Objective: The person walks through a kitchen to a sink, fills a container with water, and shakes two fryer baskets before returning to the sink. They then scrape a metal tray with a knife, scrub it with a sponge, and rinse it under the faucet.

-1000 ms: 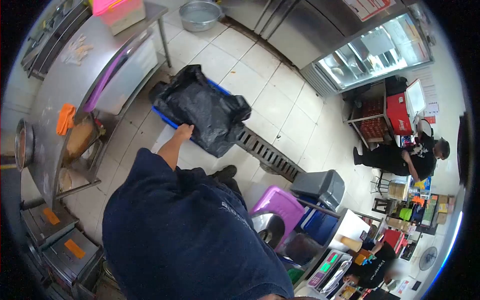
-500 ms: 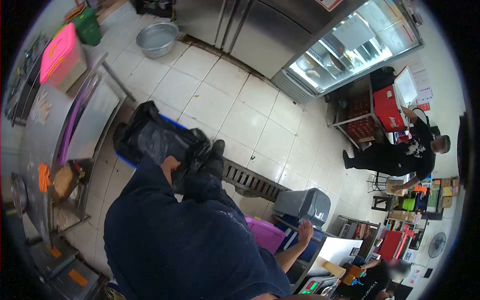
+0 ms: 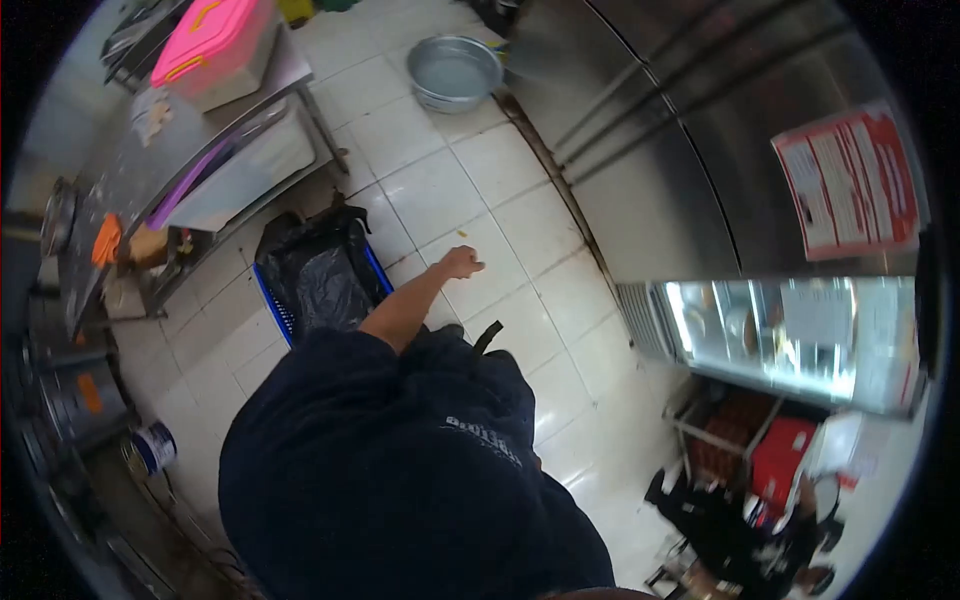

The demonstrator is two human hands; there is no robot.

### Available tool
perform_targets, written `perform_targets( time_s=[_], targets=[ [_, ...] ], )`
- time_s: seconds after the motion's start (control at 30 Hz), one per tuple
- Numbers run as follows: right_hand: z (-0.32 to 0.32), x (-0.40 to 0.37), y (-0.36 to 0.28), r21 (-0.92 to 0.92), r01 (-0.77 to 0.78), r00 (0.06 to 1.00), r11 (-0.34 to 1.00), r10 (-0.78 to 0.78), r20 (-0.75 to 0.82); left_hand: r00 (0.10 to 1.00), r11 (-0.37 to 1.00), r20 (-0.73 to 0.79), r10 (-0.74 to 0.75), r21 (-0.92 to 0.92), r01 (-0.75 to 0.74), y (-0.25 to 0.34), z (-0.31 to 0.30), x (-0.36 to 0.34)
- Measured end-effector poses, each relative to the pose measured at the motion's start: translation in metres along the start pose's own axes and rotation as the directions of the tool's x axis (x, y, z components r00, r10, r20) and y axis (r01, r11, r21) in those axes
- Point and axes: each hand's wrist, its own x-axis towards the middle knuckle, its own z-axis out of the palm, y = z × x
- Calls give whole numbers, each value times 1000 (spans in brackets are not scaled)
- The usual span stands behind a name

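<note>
My left hand (image 3: pixel 462 263) is held out over the white tiled floor, its fingers curled in and nothing visible in them. To its left stands a blue crate (image 3: pixel 272 302) on the floor, lined with a black plastic bag (image 3: pixel 330 278). The bag lies spread inside the crate and over its edge. The hand is apart from both. My right hand is out of sight, with my dark shirt filling the lower part of the view.
At the left stands a metal table (image 3: pixel 110 190) with a pink-lidded box (image 3: pixel 215 45). A metal basin (image 3: pixel 455 72) sits near steel refrigerator doors (image 3: pixel 640 190). A lit display fridge (image 3: pixel 790 335) is at the right. A person in black (image 3: pixel 735 535) is at lower right.
The view has turned and shifted. My left hand has come away from the black bag and now reaches out to its right. My right hand has gone out of view.
</note>
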Motion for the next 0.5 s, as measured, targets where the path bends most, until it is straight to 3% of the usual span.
perform_targets(
  time_s=[0.1, 0.17, 0.23, 0.27, 0.3, 0.33, 0.37, 0.43, 0.47, 0.5],
  targets=[
    [8, 45, -99, -159, 7, 998, 987, 4, 67, 997, 995, -20, -75, -60, 74, 19, -25, 29],
    [13, 76, -167, -232, 22, 995, 972, 0, 96, 973, 947, -38, -228, -241, 213, 22, -39, 35],
    [18, 106, -239, -284, 37, 993, 958, -4, 114, 984, 995, -174, -40, -92, 25, -1, -52, 40],
    [22, 121, -278, -302, 46, 994, 952, -12, 113, 942, 923, -169, -291, -308, 230, -34, -45, 61],
    [25, 135, -318, -317, 56, 994, 947, -23, 108, 959, 966, -180, -217, -184, 184, -62, -49, 68],
    [28, 149, -357, -322, 64, 995, 945, -37, 90, 892, 915, -278, -357, -297, 273, -72, -53, 65],
    [34, 155, -398, -325, 82, 996, 942, -68, 56, 925, 978, -336, -179, 38, 203, -123, -51, 74],
    [50, 170, -484, -377, 83, 996, 923, -88, 4, 812, 802, -87, -578, -245, 545, -165, -61, 76],
    [54, 193, -525, -311, 72, 997, 948, -61, 46, 707, 683, -116, -697, -405, 608, -141, -76, 64],
    [71, 201, -567, -300, 118, 993, 947, -110, 41, 787, 781, -64, -614, -190, 594, -147, -89, 71]
  ],
)
